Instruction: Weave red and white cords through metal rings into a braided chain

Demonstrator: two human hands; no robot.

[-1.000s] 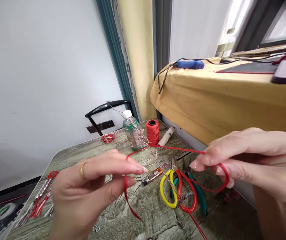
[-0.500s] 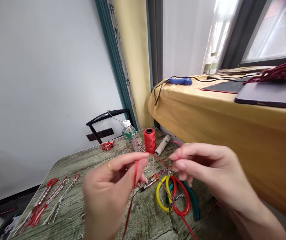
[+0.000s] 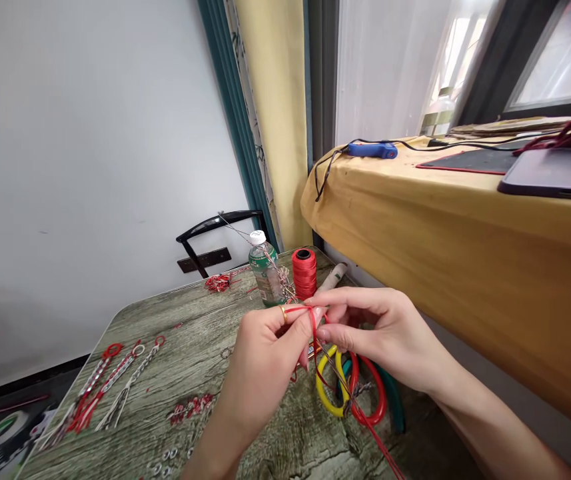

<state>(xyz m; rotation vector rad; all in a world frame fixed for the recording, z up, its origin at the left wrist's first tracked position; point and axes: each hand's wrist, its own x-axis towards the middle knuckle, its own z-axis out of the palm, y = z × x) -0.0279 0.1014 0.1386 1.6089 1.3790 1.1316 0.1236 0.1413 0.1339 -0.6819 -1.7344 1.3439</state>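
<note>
Thin red cord (image 3: 314,327) is crossing the thumb of a person's left hand (image 3: 268,363), which is pinching it above a grey-green wood-grain tabletop (image 3: 190,360). The right hand (image 3: 390,337) is curling its fingers against the same spot; whether it is gripping the cord cannot be told. Fingertips are meeting this closely, it seems, to control a short stretch. Slender dark strands (image 3: 235,228) are running from a curved black chair back (image 3: 240,216), apparently anchored there for tension. Yellow-and-red-handled scissors (image 3: 354,373) are lying just below, seemingly for easy reach.
</note>
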